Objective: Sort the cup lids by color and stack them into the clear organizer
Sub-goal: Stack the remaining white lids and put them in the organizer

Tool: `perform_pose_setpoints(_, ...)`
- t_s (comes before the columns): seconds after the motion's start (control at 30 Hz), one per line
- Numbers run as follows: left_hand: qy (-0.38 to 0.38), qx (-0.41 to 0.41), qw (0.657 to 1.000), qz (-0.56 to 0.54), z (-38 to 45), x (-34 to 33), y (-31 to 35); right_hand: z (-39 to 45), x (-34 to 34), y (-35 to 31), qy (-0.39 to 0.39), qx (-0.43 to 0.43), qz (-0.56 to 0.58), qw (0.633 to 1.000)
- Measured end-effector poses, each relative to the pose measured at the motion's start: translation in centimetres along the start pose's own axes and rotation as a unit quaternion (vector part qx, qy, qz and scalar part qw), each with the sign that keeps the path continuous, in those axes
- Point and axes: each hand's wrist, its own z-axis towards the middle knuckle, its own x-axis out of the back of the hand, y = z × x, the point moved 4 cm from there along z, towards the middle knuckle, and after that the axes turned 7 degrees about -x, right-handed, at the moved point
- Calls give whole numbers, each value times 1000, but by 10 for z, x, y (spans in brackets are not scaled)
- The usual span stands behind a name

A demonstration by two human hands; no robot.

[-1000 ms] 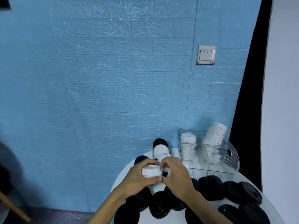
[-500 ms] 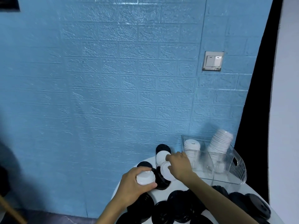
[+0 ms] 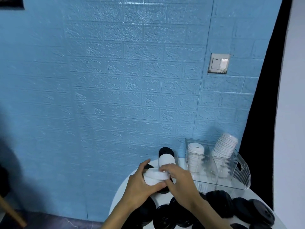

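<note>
Near the table's [image 3: 158, 199] far-left edge, the left hand [image 3: 140, 185] cups a short stack of white lids [image 3: 154, 176] from below while the right hand [image 3: 179, 178] pinches its top lid, apparently squaring them for the clear organizer [image 3: 237, 176] at the back edge

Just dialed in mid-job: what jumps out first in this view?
Both hands, left and right, meet low in the frame on a small stack of white lids. To their right, the clear organizer holds two white stacks, one upright, one leaning. Black lids crowd the white table's near side.
</note>
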Motion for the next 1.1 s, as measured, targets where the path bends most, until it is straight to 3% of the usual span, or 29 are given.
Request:
perform_pose_setpoints(0.23,-22,-16,1000,6,-1,-1,-2,-10,0,0,-165,-114,189,961)
perform_pose_setpoints(0.4,-17,-23,999,16,-3,-5,6,-5,-5,-1,-122,-173,237,948)
perform_pose_setpoints(0.53,-30,-28,998,36,-4,-6,7,-7,-9,4,-143,-317,398,849)
perform_pose_setpoints(0.67,-44,-45,997,41,-4,-10,9,-10,-13,0,-244,-387,466,757)
perform_pose_setpoints(0.83,-67,-74,995,30,-7,-11,22,-6,-15,3,-251,-391,465,754)
perform_pose_setpoints(1.1,0,-97,994,46,-13,-13,27,-7,-18,1,-248,-354,503,748)
